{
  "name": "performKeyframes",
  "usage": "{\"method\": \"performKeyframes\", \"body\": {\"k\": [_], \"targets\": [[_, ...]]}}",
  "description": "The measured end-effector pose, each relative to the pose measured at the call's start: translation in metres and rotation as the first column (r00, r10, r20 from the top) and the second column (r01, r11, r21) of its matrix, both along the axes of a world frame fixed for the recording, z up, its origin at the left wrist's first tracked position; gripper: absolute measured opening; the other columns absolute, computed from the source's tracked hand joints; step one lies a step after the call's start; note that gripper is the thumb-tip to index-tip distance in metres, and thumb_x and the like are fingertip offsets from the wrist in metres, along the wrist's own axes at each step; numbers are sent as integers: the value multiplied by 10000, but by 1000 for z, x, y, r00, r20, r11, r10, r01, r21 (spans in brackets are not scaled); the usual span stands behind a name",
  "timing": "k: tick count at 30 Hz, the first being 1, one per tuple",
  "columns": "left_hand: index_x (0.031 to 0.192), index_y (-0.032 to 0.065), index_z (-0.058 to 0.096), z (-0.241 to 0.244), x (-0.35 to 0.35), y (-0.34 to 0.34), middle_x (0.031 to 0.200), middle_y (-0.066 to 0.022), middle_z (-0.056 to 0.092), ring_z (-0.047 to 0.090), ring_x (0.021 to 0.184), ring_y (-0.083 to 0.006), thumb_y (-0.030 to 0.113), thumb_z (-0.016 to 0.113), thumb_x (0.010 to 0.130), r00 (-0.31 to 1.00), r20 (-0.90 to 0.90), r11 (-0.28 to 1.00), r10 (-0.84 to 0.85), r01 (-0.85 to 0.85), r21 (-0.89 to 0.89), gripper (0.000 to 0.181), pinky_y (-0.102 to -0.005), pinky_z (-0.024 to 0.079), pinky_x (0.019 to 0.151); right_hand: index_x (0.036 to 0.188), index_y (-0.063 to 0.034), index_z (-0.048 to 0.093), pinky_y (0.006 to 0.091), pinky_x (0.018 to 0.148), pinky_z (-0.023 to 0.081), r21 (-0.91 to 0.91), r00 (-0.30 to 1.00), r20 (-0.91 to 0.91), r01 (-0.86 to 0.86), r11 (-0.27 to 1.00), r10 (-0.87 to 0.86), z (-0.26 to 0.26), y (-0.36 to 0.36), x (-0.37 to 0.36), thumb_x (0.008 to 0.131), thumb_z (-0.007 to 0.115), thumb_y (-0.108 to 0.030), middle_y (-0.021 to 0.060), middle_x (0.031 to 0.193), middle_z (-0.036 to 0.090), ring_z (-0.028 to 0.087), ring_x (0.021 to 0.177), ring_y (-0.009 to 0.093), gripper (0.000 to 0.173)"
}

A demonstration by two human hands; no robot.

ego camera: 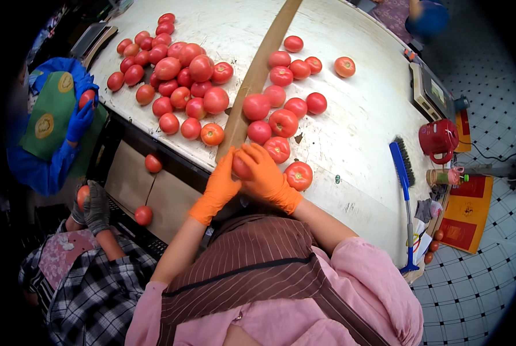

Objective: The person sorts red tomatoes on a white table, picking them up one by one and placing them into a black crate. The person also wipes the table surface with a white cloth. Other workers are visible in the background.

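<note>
A red tomato (241, 168) is held between my two hands at the near edge of the white table (362, 173). My left hand (220, 184), in an orange glove, grips its left side. Over its top and right side curve the fingers of my right hand (269, 175), gloved in orange too. One tomato (298, 176) lies just right of my right hand, another (277, 149) just beyond it. A brown strip (258, 69) runs across the table, with a large group of tomatoes (184, 82) left of it and a smaller group (284, 123) on and right of it.
At left, a person in blue gloves (80, 121) and another in grey gloves (97, 207) each hold a tomato. Two tomatoes lie on cardboard (167, 203) in a container below the table edge. A blue-handled brush (400, 164), a red mug (438, 139) and a scale (431, 93) stand or lie at right.
</note>
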State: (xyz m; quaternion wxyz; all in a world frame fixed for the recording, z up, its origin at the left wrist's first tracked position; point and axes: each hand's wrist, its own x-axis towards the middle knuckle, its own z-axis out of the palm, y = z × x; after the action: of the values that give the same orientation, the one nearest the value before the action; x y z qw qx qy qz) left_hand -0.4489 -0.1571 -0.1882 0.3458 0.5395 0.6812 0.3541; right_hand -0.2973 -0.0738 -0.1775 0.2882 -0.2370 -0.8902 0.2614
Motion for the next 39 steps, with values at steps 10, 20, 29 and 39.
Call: {"method": "performKeyframes", "body": {"k": [10, 20, 29, 39], "targets": [[1491, 28, 102, -7, 34, 54, 1525, -265, 98, 173, 1409, -416, 161, 898, 502, 986, -164, 996, -25, 39, 84, 1276, -429, 270, 1126, 1383, -92, 409, 461, 1063, 332, 6, 851, 186, 498, 867, -491, 7, -17, 111, 579, 847, -184, 210, 1374, 404, 397, 1268, 378, 919], [1518, 105, -17, -23, 49, 135, 1532, -283, -67, -23, 1444, -416, 193, 903, 500, 983, 80, 979, -165, 154, 137, 1375, -489, 154, 1150, 1466, -53, 228, 422, 1109, 313, -349, 759, -37, 599, 720, -650, -47, 49, 118, 539, 884, -93, 239, 1485, 240, 274, 1376, 395, 1136], [1512, 82, 26, -20, 109, 298, 1535, -261, 9, 63, 1430, -424, 261, 914, 525, 991, -7, 975, -133, 132, 181, 1340, -460, 227, 1138, 1457, 5, 243, 432, 1129, 254, -315, 597, -133, 731, 605, -791, -40, 213, 145, 687, 800, -122, 234, 1480, 241, 257, 1370, 384, 960], [1232, 10, 560, -4, 80, 212, 1157, -165, 626, 604, 1074, -276, 167, 676, 843, 986, 144, 995, -86, 79, 58, 436, -373, 460, 941, 1345, 23, 434, 414, 1064, 347, -115, 773, -361, 518, 848, -521, 19, 205, 44, 816, 665, -30, 169, 1347, 484, 471, 1232, 314, 579]]}}
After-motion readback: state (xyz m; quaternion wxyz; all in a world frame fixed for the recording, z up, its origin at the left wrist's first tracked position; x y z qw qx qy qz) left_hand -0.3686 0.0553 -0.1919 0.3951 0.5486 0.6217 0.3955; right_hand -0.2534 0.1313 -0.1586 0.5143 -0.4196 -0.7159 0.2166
